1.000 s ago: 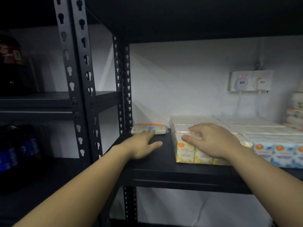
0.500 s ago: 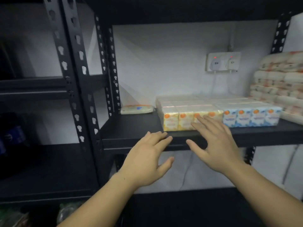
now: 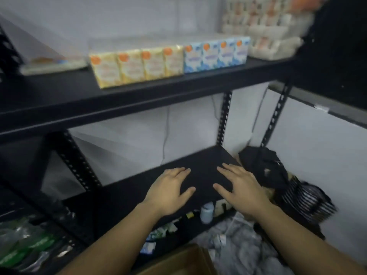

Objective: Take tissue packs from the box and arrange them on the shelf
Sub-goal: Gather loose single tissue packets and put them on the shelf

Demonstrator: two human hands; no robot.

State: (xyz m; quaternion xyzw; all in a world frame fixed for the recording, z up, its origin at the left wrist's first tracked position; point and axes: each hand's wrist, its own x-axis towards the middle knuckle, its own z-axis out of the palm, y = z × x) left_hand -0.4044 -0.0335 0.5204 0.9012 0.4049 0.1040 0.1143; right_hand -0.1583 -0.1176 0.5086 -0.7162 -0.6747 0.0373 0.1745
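A row of four yellow tissue packs with orange round marks [image 3: 137,66] stands on the black metal shelf board [image 3: 139,92], close to its front edge. Touching that row on its right side is a row of four blue-and-white tissue packs [image 3: 216,53], also with orange marks. To the left of the yellow row, apart from it, a flat pale tissue pack [image 3: 53,65] lies on the same board (blurred, so its print cannot be read). Right of the blue row, a stack of pale wrapped bundles [image 3: 266,28] rises toward the top of the view.

Well below the yellow row, in front of the lower black shelf board [image 3: 198,161], the left hand [image 3: 168,190] and the right hand [image 3: 241,187] hang palm-down side by side, fingers straight and slightly spread, holding nothing; whether they touch the board cannot be told.

Below the hands, the brown cardboard box [image 3: 178,261] shows only a corner at the bottom edge. Right of the lower board sits a black bag [image 3: 264,167]; left of the box lie green-printed plastic wrappers [image 3: 25,247].
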